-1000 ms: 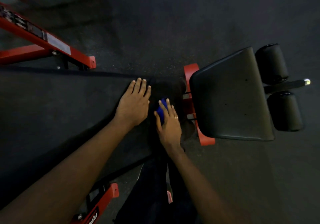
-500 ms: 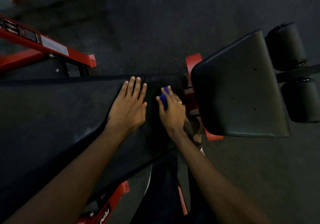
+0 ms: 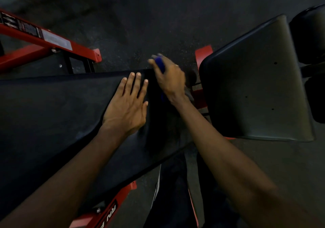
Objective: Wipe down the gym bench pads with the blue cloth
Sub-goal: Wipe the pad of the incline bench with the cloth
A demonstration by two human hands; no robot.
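The long black back pad (image 3: 52, 108) of the gym bench runs from the left edge to the middle. My left hand (image 3: 127, 104) lies flat on it, fingers spread, holding nothing. My right hand (image 3: 169, 77) is at the pad's far right corner, blurred, with the blue cloth (image 3: 160, 64) bunched under its fingers; a bit of cloth shows below the wrist. The separate black seat pad (image 3: 255, 87) sits to the right, across a narrow gap.
Red steel frame rails (image 3: 47, 41) stand behind the back pad at the upper left, and a red frame foot (image 3: 105, 210) shows below it. Black roller pads (image 3: 309, 36) are at the far right. Dark rubber floor surrounds the bench. My dark trouser leg (image 3: 172, 192) is below.
My right hand has slid with the blue cloth away from me toward the pad's far edge. My left hand stays flat on the pad. The camera has moved closer.
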